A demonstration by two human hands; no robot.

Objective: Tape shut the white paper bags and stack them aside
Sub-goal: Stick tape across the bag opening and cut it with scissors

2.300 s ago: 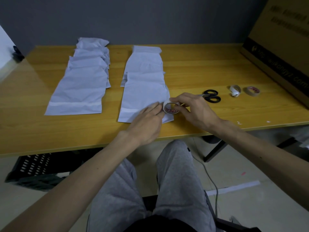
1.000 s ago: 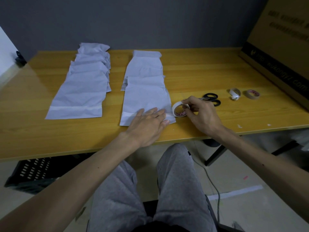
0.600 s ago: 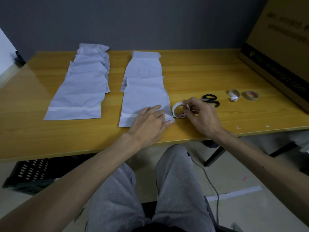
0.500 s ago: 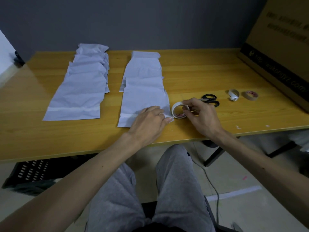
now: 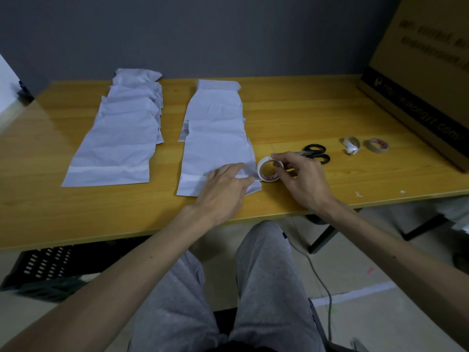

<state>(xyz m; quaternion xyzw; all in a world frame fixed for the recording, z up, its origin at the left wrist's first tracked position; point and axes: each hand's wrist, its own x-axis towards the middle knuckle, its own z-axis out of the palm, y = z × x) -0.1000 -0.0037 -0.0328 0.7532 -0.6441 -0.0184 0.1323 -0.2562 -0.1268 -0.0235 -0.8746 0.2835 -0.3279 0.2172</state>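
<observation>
The left hand (image 5: 223, 190) lies flat, fingers straight and close together, pressing down the folded near end of a crumpled white paper bag (image 5: 215, 153) by the front edge of the yellow wooden table (image 5: 291, 113). Just beside it, the right hand (image 5: 303, 180) curls its fingers and thumb round a roll of white tape (image 5: 267, 178), which stands on edge against the bag's right corner. This bag is the nearest of an overlapping row. A second row of white bags (image 5: 121, 138) lies to the left, the nearest one showing a pale strip across its near end. Black-handled scissors (image 5: 317, 153) lie behind the right hand.
</observation>
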